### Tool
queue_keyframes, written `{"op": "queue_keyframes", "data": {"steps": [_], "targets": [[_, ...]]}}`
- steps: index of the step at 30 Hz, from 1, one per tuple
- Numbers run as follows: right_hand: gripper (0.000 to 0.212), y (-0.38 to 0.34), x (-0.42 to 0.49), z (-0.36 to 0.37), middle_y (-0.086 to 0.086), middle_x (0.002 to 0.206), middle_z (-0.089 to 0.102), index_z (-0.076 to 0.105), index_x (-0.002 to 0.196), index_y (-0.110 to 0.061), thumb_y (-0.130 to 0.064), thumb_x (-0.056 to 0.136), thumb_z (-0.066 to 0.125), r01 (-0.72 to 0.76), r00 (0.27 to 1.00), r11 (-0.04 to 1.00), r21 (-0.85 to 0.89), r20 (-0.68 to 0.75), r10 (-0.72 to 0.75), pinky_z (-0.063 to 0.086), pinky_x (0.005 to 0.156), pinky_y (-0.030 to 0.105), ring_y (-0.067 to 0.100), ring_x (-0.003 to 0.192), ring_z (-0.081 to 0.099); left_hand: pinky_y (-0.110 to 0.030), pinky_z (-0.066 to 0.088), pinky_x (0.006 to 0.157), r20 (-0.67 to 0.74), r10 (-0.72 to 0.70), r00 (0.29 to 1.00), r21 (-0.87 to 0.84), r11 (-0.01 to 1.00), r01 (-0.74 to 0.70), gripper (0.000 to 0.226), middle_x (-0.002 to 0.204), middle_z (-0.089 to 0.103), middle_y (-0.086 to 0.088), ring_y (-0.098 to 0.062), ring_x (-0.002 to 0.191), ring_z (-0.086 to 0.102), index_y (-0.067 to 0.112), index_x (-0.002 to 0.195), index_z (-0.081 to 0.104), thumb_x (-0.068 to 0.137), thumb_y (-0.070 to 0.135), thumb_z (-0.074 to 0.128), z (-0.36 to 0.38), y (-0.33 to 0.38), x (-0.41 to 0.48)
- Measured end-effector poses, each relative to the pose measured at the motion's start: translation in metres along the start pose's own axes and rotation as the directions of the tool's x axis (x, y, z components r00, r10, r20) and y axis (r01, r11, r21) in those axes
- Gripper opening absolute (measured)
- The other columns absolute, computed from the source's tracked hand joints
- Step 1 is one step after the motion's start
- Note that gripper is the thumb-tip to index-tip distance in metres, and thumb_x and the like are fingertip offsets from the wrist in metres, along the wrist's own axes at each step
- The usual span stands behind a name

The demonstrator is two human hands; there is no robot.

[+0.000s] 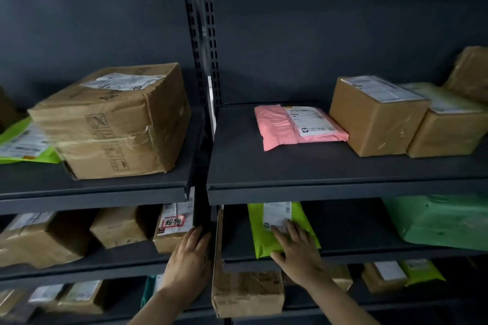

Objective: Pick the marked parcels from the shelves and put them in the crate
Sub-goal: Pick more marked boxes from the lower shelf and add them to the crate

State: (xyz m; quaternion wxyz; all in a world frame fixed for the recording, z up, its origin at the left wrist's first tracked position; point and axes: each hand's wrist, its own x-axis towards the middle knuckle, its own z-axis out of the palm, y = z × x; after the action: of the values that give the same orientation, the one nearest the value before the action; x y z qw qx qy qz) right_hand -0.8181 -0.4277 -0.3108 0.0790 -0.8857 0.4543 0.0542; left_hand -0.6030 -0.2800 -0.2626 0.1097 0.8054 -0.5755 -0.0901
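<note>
Dark shelves (317, 166), cardboard boxes (113, 119), probably plastic mailers (280, 126)

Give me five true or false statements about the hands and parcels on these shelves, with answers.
1. The right hand rests on a lime mailer. True.
2. The pink mailer shares the lime mailer's shelf. False: it lies one shelf higher.
3. The left hand lifts a box. False: it lies flat by the upright and lifts nothing.
4. The red-marked box sits beside the left hand. True.
5. The big box stands on the pink mailer. False: they sit apart, in separate bays.
</note>
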Motion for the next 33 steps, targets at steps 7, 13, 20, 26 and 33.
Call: {"op": "queue_keyframes", "data": {"steps": [7,13,20,26,33], "targets": [[0.061,-0.004,-0.021,0.003,-0.001,0.159,-0.003,0.004,0.148,-0.04,-0.057,0.094,0.027,0.0,1.0,1.0,0.027,-0.028,0.001,0.008,0.118,0.045,0.023,0.146,-0.001,-0.03,0.013,0.119,-0.005,-0.025,1.0,0.026,0.999,0.025,0.061,0.16,0.011,0.0,-0.018,0.148,0.008,0.022,0.15,0.022,0.093,0.028,0.044,-0.001,0.004,-0.003],[0.066,-0.008,-0.018,0.001,0.002,0.159,-0.003,0.003,0.148,-0.037,-0.059,0.092,0.029,-0.034,0.998,0.999,0.004,-0.044,0.034,0.008,0.118,0.044,0.024,0.146,-0.001,-0.029,0.009,0.12,-0.028,-0.067,0.997,0.039,0.997,0.068,0.061,0.16,0.008,0.0,-0.017,0.148,0.004,0.021,0.15,0.017,0.095,0.026,0.042,-0.01,-0.007,-0.013],[0.063,-0.078,-0.012,-0.012,0.004,0.159,-0.001,0.009,0.15,-0.029,-0.053,0.095,0.029,0.063,0.988,0.993,0.096,-0.147,-0.049,0.006,0.118,0.04,0.023,0.146,0.004,-0.029,0.005,0.12,-0.056,-0.139,0.989,0.054,0.988,0.142,0.061,0.161,0.006,-0.001,-0.017,0.148,0.001,0.019,0.152,0.012,0.097,0.027,0.039,-0.022,-0.038,-0.032],[0.058,-0.167,0.004,-0.028,0.001,0.159,0.008,0.021,0.148,-0.026,-0.045,0.096,0.036,0.253,0.955,0.932,0.258,-0.223,-0.197,0.02,0.116,0.03,0.019,0.145,0.014,-0.03,0.007,0.12,-0.074,-0.212,0.974,0.047,0.975,0.216,0.06,0.161,0.005,-0.002,-0.018,0.148,0.002,0.018,0.151,0.014,0.097,0.025,0.039,-0.036,-0.079,-0.044],[0.067,-0.225,0.035,-0.031,0.008,0.159,0.002,0.015,0.148,-0.031,-0.055,0.09,0.04,0.165,0.98,0.961,0.221,-0.148,-0.134,0.018,0.116,0.048,0.027,0.145,0.01,-0.03,0.006,0.12,-0.077,-0.259,0.963,0.052,0.963,0.263,0.069,0.161,0.003,-0.005,-0.02,0.148,0.001,0.014,0.152,0.007,0.095,0.028,0.044,-0.057,-0.126,-0.038]]}}
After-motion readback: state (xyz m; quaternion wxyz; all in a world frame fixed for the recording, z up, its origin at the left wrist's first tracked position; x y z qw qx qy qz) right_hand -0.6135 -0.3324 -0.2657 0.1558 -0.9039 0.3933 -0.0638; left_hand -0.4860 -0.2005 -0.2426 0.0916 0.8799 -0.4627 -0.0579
